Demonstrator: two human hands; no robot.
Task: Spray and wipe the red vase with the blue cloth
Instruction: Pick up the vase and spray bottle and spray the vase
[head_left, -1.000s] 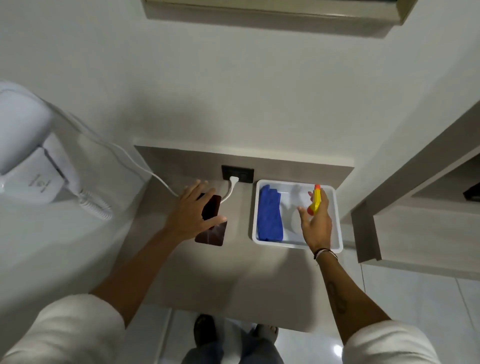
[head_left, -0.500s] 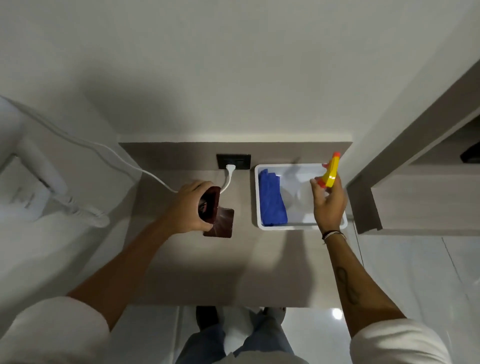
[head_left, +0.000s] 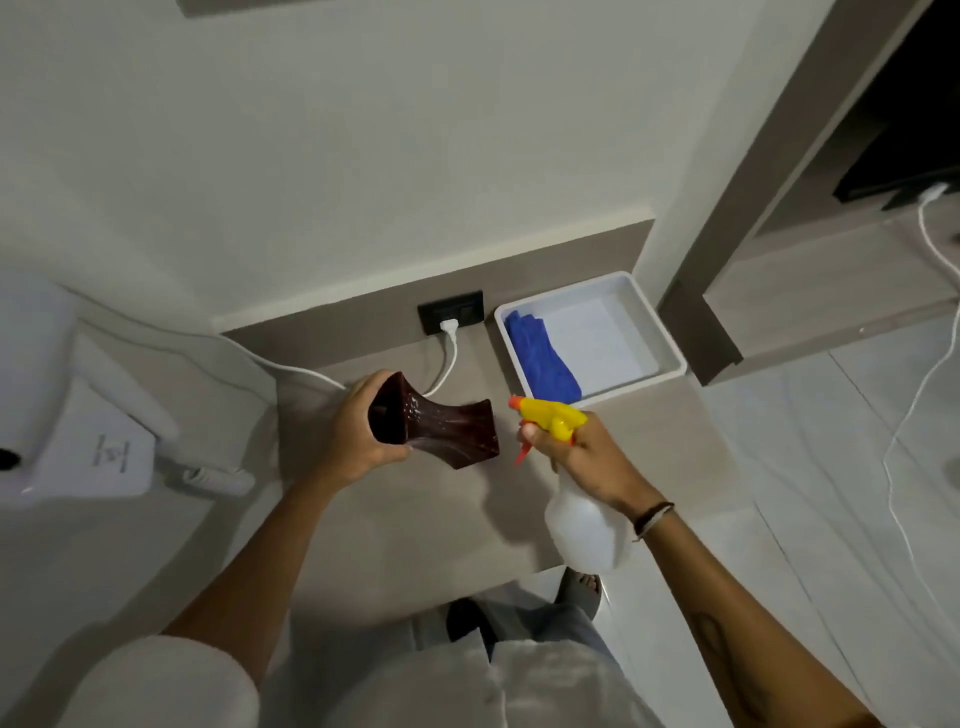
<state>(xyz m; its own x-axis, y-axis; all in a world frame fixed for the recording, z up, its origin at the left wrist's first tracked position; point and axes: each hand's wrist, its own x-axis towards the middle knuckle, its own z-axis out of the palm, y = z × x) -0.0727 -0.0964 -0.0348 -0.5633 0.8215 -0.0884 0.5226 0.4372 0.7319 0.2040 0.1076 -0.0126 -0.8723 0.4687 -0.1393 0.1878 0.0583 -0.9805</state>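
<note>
My left hand (head_left: 358, 431) grips the dark red vase (head_left: 441, 428) by its mouth end and holds it tilted on its side above the grey shelf (head_left: 415, 530). My right hand (head_left: 587, 457) holds a white spray bottle (head_left: 584, 530) with a yellow head and orange nozzle (head_left: 550, 415), which points left at the vase, a short gap away. The blue cloth (head_left: 543, 358) lies folded along the left side of the white tray (head_left: 660, 332) at the back right of the shelf.
A black wall socket (head_left: 452, 317) with a white plug and cable sits behind the vase. A white wall-mounted hair dryer (head_left: 78, 431) hangs at the left. A wooden partition (head_left: 727, 249) and a lower shelf stand at the right, beside a white floor with a loose cable.
My left hand lifted the vase off the shelf and tipped it sideways. My right hand brought the spray bottle out of the tray, toward me and left, aiming at the vase.
</note>
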